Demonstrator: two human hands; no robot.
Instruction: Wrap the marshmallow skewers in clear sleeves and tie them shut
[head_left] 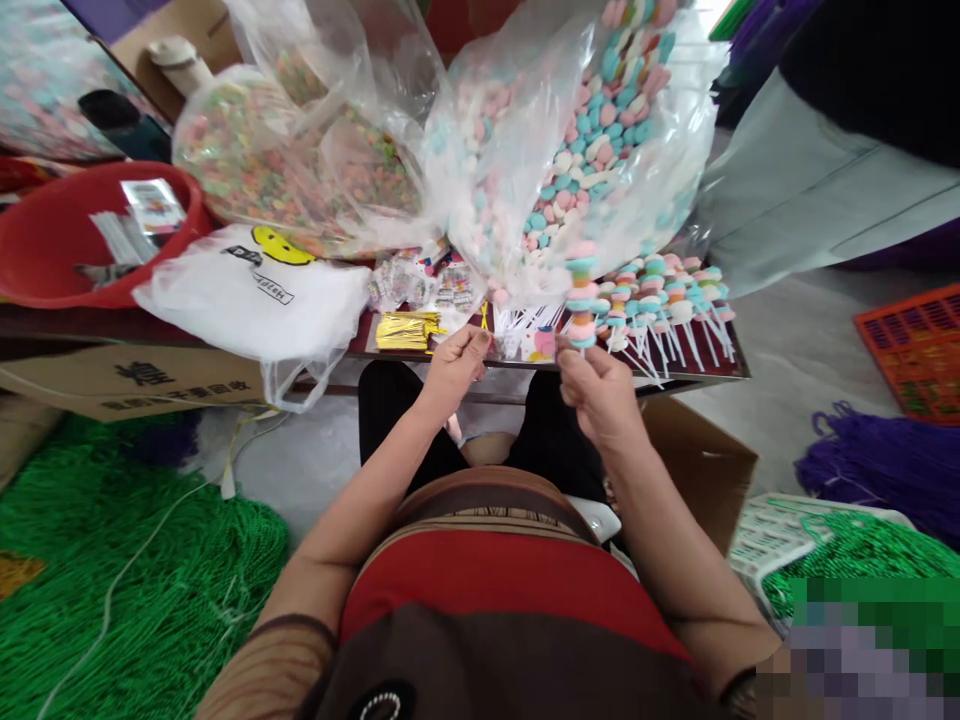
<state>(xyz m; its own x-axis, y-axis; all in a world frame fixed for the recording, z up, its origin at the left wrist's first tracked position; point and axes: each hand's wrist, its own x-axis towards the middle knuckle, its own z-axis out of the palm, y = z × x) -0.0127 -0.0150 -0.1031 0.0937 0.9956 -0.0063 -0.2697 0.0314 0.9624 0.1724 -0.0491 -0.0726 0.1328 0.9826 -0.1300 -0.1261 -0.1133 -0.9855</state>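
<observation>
My right hand [600, 390] is closed around the lower end of a candy skewer [581, 290], which stands upright with pink, blue and orange pieces. My left hand [459, 365] pinches the end of a small clear printed bag [538, 345]. The bag stretches across towards my right hand; whether that hand also grips it I cannot tell. A gold twist tie [484, 316] shows just above my left fingertips. Beside them lies a bundle of gold twist ties [405, 330]. White sticks [517, 325] rest behind the bag. Finished candy skewers [667, 290] are piled right of my right hand.
Large clear bags of candy [300, 160] and pink, blue and white candy [592, 150] stand behind. A red basin [45, 235] and a white plastic bag [262, 290] lie left. Someone in light trousers [832, 180] is at right. Green cord [150, 560] covers the floor left.
</observation>
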